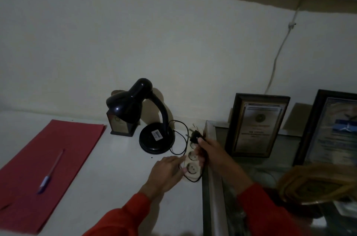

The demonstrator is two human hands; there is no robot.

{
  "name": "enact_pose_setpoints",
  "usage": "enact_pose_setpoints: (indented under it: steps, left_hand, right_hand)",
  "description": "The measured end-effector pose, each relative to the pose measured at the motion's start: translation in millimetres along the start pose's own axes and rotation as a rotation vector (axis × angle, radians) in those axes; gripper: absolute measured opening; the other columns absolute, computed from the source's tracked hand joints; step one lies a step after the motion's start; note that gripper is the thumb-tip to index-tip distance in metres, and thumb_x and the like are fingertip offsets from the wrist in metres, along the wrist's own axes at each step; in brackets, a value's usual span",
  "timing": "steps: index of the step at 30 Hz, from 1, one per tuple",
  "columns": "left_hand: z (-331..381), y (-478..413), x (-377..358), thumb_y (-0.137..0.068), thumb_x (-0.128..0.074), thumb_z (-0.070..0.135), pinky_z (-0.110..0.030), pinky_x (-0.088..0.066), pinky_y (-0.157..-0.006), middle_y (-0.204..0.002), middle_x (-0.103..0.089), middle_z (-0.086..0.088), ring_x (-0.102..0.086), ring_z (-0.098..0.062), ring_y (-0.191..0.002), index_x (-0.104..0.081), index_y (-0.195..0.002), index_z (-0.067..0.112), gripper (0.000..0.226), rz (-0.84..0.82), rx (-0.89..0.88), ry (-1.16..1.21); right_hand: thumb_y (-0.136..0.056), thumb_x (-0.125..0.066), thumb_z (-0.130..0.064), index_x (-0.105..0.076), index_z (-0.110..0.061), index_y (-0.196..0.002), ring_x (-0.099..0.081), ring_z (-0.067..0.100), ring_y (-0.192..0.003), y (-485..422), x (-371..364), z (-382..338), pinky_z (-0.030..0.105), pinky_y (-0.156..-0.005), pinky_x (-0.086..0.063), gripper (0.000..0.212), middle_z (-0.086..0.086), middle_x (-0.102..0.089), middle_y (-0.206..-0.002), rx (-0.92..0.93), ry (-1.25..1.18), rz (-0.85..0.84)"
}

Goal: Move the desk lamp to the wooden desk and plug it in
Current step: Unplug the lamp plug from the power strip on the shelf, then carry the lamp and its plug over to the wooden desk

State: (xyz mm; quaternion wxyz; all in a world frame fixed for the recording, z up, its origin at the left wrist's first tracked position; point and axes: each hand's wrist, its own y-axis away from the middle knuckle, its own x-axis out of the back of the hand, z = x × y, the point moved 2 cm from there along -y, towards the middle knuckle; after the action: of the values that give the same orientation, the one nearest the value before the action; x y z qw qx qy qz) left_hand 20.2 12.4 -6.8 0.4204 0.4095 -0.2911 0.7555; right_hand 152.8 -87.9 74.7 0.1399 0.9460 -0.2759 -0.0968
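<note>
A black desk lamp (152, 119) with a bent neck stands unlit on a white tabletop (108, 168) near the wall. Its black cord (183, 139) loops from the base to a black plug (196, 137). My right hand (210, 152) grips that plug just above the far socket of a cream power strip (191, 164), prongs clear of the holes. My left hand (168, 170) presses flat on the strip's near end beside the closest socket.
A red folder (48, 168) with a pen (50, 172) lies at left. A small dark box (121, 125) stands behind the lamp. Framed certificates (257, 125) lean on a glass-topped cabinet (212, 177) at right. A white cable (280, 52) runs down the wall.
</note>
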Motion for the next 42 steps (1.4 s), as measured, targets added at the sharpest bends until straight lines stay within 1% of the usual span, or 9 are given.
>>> enact_pose_setpoints:
  steps: [3, 7, 12, 15, 23, 28, 32, 37, 42]
  left_hand:
    - [5.5, -2.1, 18.2, -0.092, -0.048, 0.037, -0.033, -0.05, -0.082, -0.11, -0.07, 0.001, -0.061, -0.019, -0.099, -0.065, -0.113, 0.029, 0.028, 0.236, 0.053, 0.248]
    - [4.0, -22.7, 49.3, -0.09, -0.059, 0.017, -0.039, -0.047, -0.089, -0.109, -0.063, -0.01, -0.056, -0.028, -0.103, -0.064, -0.107, 0.014, 0.019, 0.568, 0.229, 0.357]
    - [-1.2, -62.6, 80.3, -0.085, -0.066, 0.022, -0.044, -0.036, -0.105, -0.136, -0.043, -0.023, -0.038, -0.035, -0.128, -0.042, -0.13, 0.002, 0.055, 0.644, 0.535, 0.547]
    - [-4.4, -80.5, 88.5, -0.086, -0.065, 0.024, -0.045, -0.03, -0.114, -0.147, -0.037, -0.02, -0.032, -0.033, -0.137, -0.031, -0.14, 0.004, 0.067, 0.635, 0.546, 0.729]
    - [1.9, -106.6, 98.2, -0.098, -0.046, 0.022, -0.041, -0.038, -0.104, -0.128, -0.055, -0.017, -0.05, -0.033, -0.122, -0.04, -0.129, 0.007, 0.036, 0.663, 0.464, 1.004]
    - [8.1, -110.1, 105.1, -0.101, -0.037, 0.022, -0.042, -0.039, -0.106, -0.126, -0.055, -0.018, -0.05, -0.03, -0.123, -0.036, -0.131, -0.001, 0.038, 0.769, 0.425, 1.001]
    - [9.9, -107.5, 110.7, -0.101, -0.035, 0.029, -0.01, -0.044, -0.068, -0.077, -0.059, 0.003, -0.061, -0.007, -0.074, -0.049, -0.104, 0.002, 0.03, 0.839, 0.392, 0.967]
    - [15.2, -101.0, 117.1, -0.103, -0.03, 0.03, -0.021, -0.051, -0.054, -0.059, -0.053, 0.006, -0.055, -0.004, -0.048, -0.044, -0.113, 0.014, 0.024, 0.858, 0.328, 1.279]
    - [15.2, -77.5, 124.2, -0.103, -0.027, 0.031, -0.022, -0.049, -0.05, -0.069, -0.053, -0.005, -0.054, -0.004, -0.043, -0.05, -0.106, 0.009, 0.032, 0.818, 0.291, 1.279]
  right_hand:
    - [-0.093, -0.045, -0.029, -0.056, -0.012, -0.07, -0.031, 0.006, -0.03, -0.4, -2.8, 6.3, 0.014, -0.033, -0.026, 0.031, -0.003, -0.049, -0.047, -0.12, -0.458, -0.052]
    - [-0.071, -0.056, -0.031, -0.056, -0.009, -0.063, -0.029, 0.005, -0.023, 0.4, -7.6, 8.4, 0.01, -0.03, -0.022, 0.024, -0.004, -0.043, -0.039, -0.152, -0.724, -0.115]
    - [-0.074, -0.054, -0.03, -0.051, -0.009, -0.074, -0.029, 0.004, -0.028, 6.9, -6.0, 16.0, 0.015, -0.029, -0.025, 0.021, -0.004, -0.041, -0.046, -0.078, -0.638, -0.088]
    - [-0.077, -0.054, -0.032, -0.047, -0.013, -0.076, -0.026, 0.004, -0.034, 12.3, -4.7, 16.5, 0.017, -0.034, -0.024, 0.02, -0.004, -0.038, -0.052, -0.061, -0.597, -0.08]
    - [-0.087, -0.05, -0.033, -0.058, -0.009, -0.093, -0.039, 0.007, -0.044, 14.3, -4.8, 17.2, 0.019, -0.042, -0.033, 0.026, 0.001, -0.051, -0.061, -0.059, -0.558, -0.105]
    - [-0.087, -0.054, -0.027, -0.059, -0.001, -0.114, -0.057, 0.013, -0.058, 14.2, -0.7, 25.2, 0.026, -0.056, -0.05, 0.038, 0.009, -0.07, -0.078, -0.082, -0.509, -0.139]
    - [-0.097, -0.044, -0.017, -0.046, 0.01, -0.123, -0.054, 0.014, -0.053, 13.0, -5.5, 25.5, 0.026, -0.052, -0.049, 0.037, 0.013, -0.066, -0.079, -0.128, -0.514, -0.143]
    - [-0.101, -0.029, -0.018, -0.052, 0.0, -0.108, -0.034, 0.007, -0.039, 15.2, -10.5, 17.3, 0.02, -0.043, -0.03, 0.03, 0.003, -0.054, -0.061, -0.183, -0.53, -0.175]
    - [-0.1, -0.035, -0.012, -0.048, -0.006, -0.096, -0.033, 0.006, -0.035, 16.0, -12.3, 9.2, 0.019, -0.04, -0.028, 0.015, 0.005, -0.045, -0.066, -0.171, -0.515, -0.128]
